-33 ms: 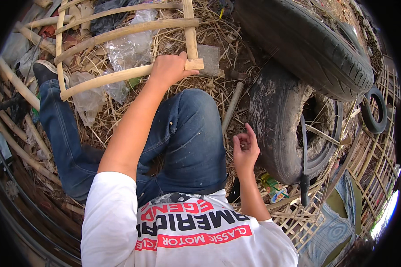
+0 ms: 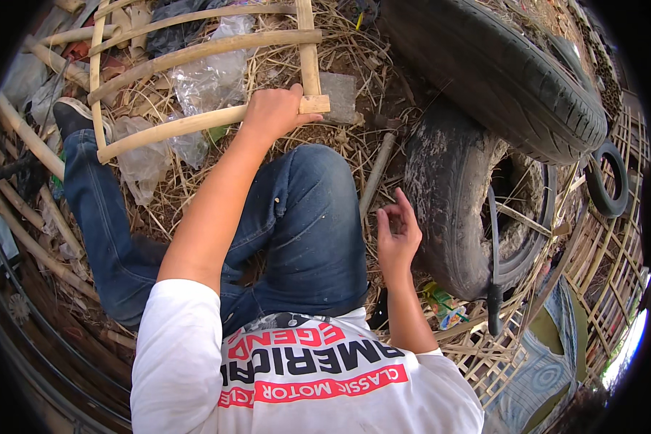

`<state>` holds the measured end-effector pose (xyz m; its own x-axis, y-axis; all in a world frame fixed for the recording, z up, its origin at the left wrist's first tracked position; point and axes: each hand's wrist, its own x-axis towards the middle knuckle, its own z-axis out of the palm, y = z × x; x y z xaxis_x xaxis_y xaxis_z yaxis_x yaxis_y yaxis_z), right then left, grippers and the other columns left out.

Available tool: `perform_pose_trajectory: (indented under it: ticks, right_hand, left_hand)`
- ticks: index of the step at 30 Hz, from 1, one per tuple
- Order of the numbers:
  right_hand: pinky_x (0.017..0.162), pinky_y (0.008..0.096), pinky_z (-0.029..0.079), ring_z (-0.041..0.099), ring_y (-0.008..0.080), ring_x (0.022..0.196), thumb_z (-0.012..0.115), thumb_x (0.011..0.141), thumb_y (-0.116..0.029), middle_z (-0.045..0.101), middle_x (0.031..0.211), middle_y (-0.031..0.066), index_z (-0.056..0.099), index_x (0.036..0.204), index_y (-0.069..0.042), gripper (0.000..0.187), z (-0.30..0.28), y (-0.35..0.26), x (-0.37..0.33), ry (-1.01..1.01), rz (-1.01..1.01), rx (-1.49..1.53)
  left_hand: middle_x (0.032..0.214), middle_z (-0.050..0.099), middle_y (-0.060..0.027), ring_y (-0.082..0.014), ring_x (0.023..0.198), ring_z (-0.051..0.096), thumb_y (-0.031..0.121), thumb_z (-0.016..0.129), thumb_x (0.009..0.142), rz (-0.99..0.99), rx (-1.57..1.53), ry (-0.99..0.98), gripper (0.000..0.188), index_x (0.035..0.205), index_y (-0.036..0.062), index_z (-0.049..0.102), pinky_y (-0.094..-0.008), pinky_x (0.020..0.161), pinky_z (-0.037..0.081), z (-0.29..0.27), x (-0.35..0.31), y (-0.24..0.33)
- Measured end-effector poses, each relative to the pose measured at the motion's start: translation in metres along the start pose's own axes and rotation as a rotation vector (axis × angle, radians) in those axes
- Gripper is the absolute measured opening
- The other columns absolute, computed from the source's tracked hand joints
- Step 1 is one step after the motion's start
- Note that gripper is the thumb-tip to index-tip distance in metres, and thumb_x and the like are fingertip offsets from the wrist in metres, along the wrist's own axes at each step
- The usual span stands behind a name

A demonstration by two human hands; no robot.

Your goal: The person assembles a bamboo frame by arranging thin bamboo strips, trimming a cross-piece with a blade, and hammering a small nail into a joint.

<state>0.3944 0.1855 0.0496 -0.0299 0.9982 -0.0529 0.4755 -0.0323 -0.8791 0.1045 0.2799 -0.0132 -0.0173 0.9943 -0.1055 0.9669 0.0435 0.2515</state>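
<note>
My left hand (image 2: 271,116) is closed around the near corner of a bamboo frame (image 2: 188,126). Several slightly bowed slats cross this frame between two side pieces, and it reaches beyond the top edge of the picture. The left fingers are partly hidden behind the slat. My right hand (image 2: 400,235) hovers beside my bent right knee, its fingers apart and nothing visible in it. Just right of it stands a worn, muddy tyre (image 2: 445,195). A long knife (image 2: 495,289) with a black handle leans against that tyre's opening.
A second large tyre (image 2: 499,79) rests on the muddy one; a small tyre (image 2: 608,181) hangs at far right. Woven bamboo lattice (image 2: 607,282) lies there too. Straw, clear plastic (image 2: 213,76), a grey block (image 2: 338,94) and a short stick (image 2: 378,173) cover the ground. Bamboo poles (image 2: 32,137) lie left.
My right hand has risen slightly, its fingertips a little farther from me. The left hand and the bamboo frame look unmoved.
</note>
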Motion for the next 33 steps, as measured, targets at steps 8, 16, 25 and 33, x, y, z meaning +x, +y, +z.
perform_pose_trajectory:
  ticks: [8,16,25,33]
  right_hand:
    - [0.072,0.0256,0.053,0.069,0.0128,0.077,0.072,0.082,0.001,0.072,0.085,0.0099,0.070,0.094,0.003,0.012,0.126,-0.013,0.132,-0.052,-0.364,0.177]
    - [0.066,0.0303,0.055,0.071,0.0211,0.075,0.074,0.078,0.000,0.072,0.083,0.0133,0.070,0.089,0.000,0.011,0.146,-0.001,0.149,-0.105,-0.491,0.052]
    - [0.066,0.0309,0.055,0.071,0.0239,0.074,0.074,0.076,0.002,0.071,0.082,0.0133,0.069,0.086,-0.001,0.012,0.145,-0.001,0.154,-0.108,-0.602,0.022]
    - [0.067,0.0313,0.055,0.071,0.0248,0.076,0.075,0.075,0.003,0.072,0.084,0.0128,0.069,0.085,-0.001,0.012,0.144,0.003,0.155,-0.128,-0.657,0.059]
  left_hand:
    - [0.073,0.069,-0.0129,-0.0296,0.072,0.070,0.062,0.069,0.075,-0.033,-0.042,-0.020,0.061,0.092,0.0044,0.060,-0.0408,0.063,0.055,-0.005,0.002,0.005]
    - [0.069,0.068,-0.0128,-0.0298,0.068,0.070,0.059,0.076,0.067,-0.005,-0.094,0.037,0.064,0.093,0.0022,0.059,-0.0393,0.060,0.055,-0.002,-0.001,0.000]
    - [0.110,0.059,-0.0058,-0.0253,0.107,0.056,0.037,0.081,0.067,0.029,-0.372,0.313,0.050,0.106,0.0114,0.063,-0.0383,0.096,0.035,0.004,-0.008,0.004]
    - [0.090,0.068,0.0008,-0.0201,0.097,0.060,0.018,0.079,0.066,0.018,-0.511,0.576,0.020,0.084,0.0131,0.070,-0.0376,0.090,0.039,0.022,-0.001,0.012]
